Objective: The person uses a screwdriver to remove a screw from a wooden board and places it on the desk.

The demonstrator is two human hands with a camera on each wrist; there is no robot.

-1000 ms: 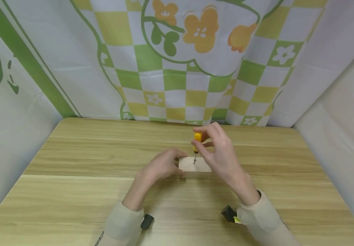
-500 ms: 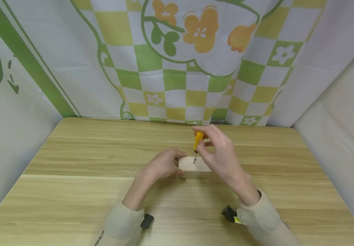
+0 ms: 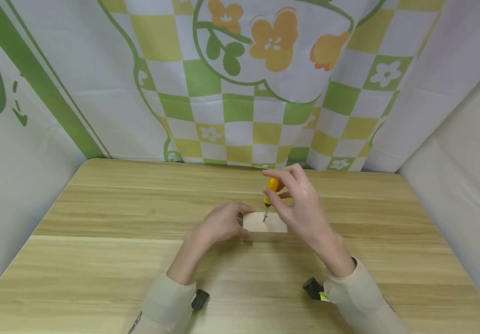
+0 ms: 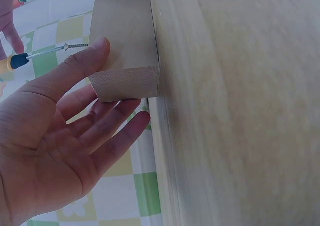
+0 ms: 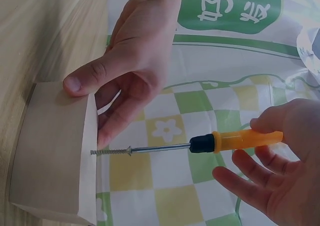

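Observation:
A pale wooden block (image 3: 274,226) lies on the wooden table. My left hand (image 3: 220,223) grips its left end, thumb on the near side and fingers on the far side. In the right wrist view a threaded screw (image 5: 111,151) stands out of the block's top face, most of its thread exposed. A screwdriver (image 5: 245,140) with a yellow-orange handle and black collar meets the screw head. My right hand (image 3: 304,211) holds the handle's upper part between thumb and fingers. In the head view the screwdriver leans slightly right at its top.
The table (image 3: 110,273) stretches around both hands. Behind its far edge hangs a checked green, yellow and white curtain (image 3: 237,109). White cloth walls (image 3: 473,157) stand at the sides. Black wrist cameras (image 3: 200,300) sit by each cuff.
The top of the screwdriver has tilted a little to the right, and my right thumb and fingers have shifted on the handle. My left hand and the block stay nearly in place.

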